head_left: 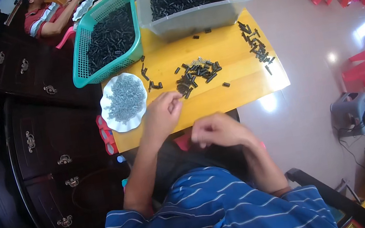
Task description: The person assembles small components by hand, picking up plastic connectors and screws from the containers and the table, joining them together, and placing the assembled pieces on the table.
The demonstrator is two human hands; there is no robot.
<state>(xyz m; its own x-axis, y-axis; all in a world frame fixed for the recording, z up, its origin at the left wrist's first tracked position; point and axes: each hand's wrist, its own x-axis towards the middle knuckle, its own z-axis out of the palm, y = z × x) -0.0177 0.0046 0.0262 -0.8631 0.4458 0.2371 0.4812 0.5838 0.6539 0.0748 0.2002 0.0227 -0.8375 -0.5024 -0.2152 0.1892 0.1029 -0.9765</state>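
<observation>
My left hand (163,113) is over the front of the yellow table, its fingers curled together at the near edge of a loose pile of short black tubes (191,75). Whatever those fingers hold, if anything, is too small to make out. Nearer my body, just off the table's front edge, my right hand (221,130) is closed with its fingers bent inward; it is slightly blurred, and its grip is hidden. Small clear pieces (200,60) lie at the back of the pile. Left of my left hand, a white scalloped plate (107,115) bears many small clear or silvery pieces (126,97).
A green basket (78,66) and a translucent bin (196,20), both full of black tubes, stand at the back of the table (240,83). More black pieces (256,45) lie along its right side. Dark cabinets (38,137) flank the left; another person (50,20) sits beyond them.
</observation>
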